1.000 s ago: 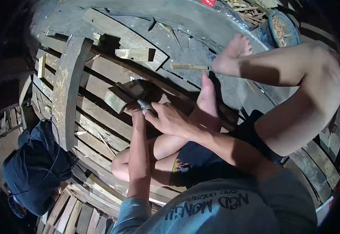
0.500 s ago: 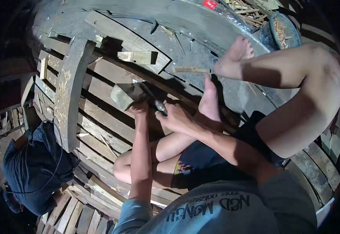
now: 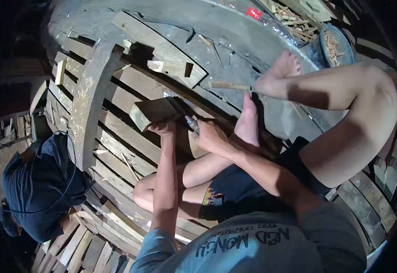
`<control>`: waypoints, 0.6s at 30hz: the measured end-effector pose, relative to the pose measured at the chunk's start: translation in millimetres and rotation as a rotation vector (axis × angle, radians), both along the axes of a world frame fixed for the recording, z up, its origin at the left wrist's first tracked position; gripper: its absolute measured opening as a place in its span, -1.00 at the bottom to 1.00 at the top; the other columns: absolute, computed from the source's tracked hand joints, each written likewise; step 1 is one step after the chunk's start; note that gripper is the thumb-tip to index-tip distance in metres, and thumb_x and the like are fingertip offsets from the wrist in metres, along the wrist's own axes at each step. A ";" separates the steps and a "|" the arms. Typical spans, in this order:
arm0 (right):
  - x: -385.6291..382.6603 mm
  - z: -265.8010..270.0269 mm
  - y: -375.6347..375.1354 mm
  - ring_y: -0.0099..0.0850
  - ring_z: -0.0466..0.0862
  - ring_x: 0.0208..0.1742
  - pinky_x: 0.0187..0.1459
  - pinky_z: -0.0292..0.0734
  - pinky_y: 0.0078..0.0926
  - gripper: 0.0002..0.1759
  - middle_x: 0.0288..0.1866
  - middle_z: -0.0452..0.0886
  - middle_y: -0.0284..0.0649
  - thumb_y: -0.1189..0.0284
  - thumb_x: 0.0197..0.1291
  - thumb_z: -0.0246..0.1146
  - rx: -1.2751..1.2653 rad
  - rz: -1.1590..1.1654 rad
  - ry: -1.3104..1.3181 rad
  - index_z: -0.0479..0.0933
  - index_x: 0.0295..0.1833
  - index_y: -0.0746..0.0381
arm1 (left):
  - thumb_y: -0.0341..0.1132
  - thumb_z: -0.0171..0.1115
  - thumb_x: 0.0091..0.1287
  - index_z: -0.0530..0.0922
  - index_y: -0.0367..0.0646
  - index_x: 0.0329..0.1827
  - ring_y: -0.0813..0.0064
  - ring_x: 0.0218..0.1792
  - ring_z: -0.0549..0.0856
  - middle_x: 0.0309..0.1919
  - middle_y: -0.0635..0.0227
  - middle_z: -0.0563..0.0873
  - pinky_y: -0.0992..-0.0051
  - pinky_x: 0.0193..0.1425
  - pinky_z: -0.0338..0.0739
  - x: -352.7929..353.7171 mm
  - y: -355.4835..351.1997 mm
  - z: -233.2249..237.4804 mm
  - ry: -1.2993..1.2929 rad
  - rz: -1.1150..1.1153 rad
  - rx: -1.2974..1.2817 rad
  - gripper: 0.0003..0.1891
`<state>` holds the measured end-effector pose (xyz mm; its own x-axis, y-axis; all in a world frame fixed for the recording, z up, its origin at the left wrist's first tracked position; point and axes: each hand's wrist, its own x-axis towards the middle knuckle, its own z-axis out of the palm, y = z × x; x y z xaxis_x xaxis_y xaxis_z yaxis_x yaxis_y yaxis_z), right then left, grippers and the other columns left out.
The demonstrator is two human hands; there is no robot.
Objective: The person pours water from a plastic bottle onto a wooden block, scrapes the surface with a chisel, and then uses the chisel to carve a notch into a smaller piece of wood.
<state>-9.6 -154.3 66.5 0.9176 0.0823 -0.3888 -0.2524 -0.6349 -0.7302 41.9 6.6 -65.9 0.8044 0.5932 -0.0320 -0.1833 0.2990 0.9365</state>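
Right hand (image 3: 209,136), centre of frame: grip clasping the handle of a knife-like tool (image 3: 192,123); blade end fading into shadow. Left hand (image 3: 163,128), left of centre: grip holding the lower edge of a wooden block (image 3: 155,111), its pale end facing lower left. Change over the last second: tool handle drawing away from the left hand, widening the gap; the tool seems to be clearing the block, the left hand steadying it. Blade contact: cannot tell. Beneath: slatted wooden platform (image 3: 128,133). Left: curved timber (image 3: 99,86), bearing shavings. Upper centre: notched offcut (image 3: 173,68), resting on a plank (image 3: 155,41). Upper right: bucket (image 3: 316,51), holding wood scraps.
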 end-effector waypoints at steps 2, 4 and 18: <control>18.5 15.4 -22.6 -0.24 0.64 -0.56 -0.49 0.53 -0.25 -0.72 -0.49 0.62 -0.07 0.27 0.20 0.21 0.278 0.032 0.493 0.50 -0.22 0.31 | -0.01 0.22 0.22 0.40 -0.22 0.11 0.15 0.17 0.49 0.14 0.18 0.49 -0.03 0.32 0.34 5.1 3.4 -0.7 -0.193 0.017 0.551 -0.47; 16.6 1.4 -32.6 -0.45 0.53 -0.64 -0.61 0.39 -0.42 -0.77 -0.57 0.52 -0.27 0.31 0.19 0.24 0.446 0.031 0.464 0.42 -0.35 0.22 | -0.37 0.05 0.04 0.37 -0.26 -0.01 0.24 0.03 0.50 -0.06 0.24 0.48 0.16 0.24 0.41 4.6 14.2 -16.5 0.250 -0.001 0.758 -0.60; 19.3 54.4 -39.9 -0.57 0.24 -0.80 -0.75 0.21 -0.55 -0.89 -0.65 0.27 -0.36 0.41 0.26 0.12 1.629 0.014 0.892 0.32 -0.24 0.16 | 0.30 -0.30 0.48 0.35 -0.34 0.17 0.37 0.02 0.51 0.05 0.19 0.53 0.35 0.22 0.36 24.8 -6.9 65.5 0.017 0.068 0.383 -0.25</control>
